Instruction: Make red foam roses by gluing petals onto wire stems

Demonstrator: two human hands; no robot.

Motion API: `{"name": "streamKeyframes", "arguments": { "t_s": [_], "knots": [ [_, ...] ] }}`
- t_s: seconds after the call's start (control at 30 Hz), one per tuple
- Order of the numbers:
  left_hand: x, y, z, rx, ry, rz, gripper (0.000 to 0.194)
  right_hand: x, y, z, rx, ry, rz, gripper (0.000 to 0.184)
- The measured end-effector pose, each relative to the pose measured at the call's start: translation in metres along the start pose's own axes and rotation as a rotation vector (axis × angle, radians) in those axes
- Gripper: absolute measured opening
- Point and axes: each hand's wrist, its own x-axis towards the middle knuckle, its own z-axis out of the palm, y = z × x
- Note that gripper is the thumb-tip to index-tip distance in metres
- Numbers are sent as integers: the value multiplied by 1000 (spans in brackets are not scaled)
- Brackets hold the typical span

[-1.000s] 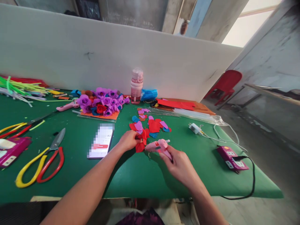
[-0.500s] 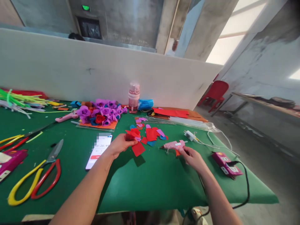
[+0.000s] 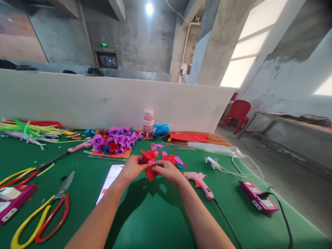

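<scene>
Paper petals (image 3: 149,156), red and loosely folded, are pinched in my left hand's (image 3: 131,170) grip above the middle of the green tabletop (image 3: 153,218), with my right hand's (image 3: 168,169) grip pinching their right side. I see a pink plastic glue gun (image 3: 199,180) lying to the right and purple paper roses (image 3: 120,139) bunched left of centre, toward the far edge.

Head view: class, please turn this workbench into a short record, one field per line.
Left hand: holds red pieces
Right hand: fingertips at the same pieces
Right side: pink glue gun lying on the green table
Left side: phone, screen lit; nearer scissors
Beyond: flowers, mostly purple; pink bottle, upright
</scene>
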Motion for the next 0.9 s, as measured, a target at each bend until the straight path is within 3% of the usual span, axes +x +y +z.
{"name": "streamKeyframes", "arguments": {
  "t_s": [0.1, 0.23, 0.37, 0.53, 0.73, 0.9],
  "knots": [
    [14, -4, -1, 33, 77, 44, 22, 23, 10, 2, 192, 133, -6, 6],
    [19, -7, 4, -89, 261, 148, 29, 36, 28, -7, 321, 353, -88, 16],
    [6, -4, 14, -304, 215, 66, 32, 32, 37, -14, 538, 501, -79, 27],
    [-1, -7, 26, -536, 149, 55, 28, 25, 30, -10, 724, 608, -81, 24],
    [-4, -15, 31, -802, 44, -5, 24, 21, 24, 0, 683, 617, -112, 26],
    [-7, -18, 33, -845, 19, -31, 24, 20, 25, 1, 587, 637, -155, 28]
  ]
}}
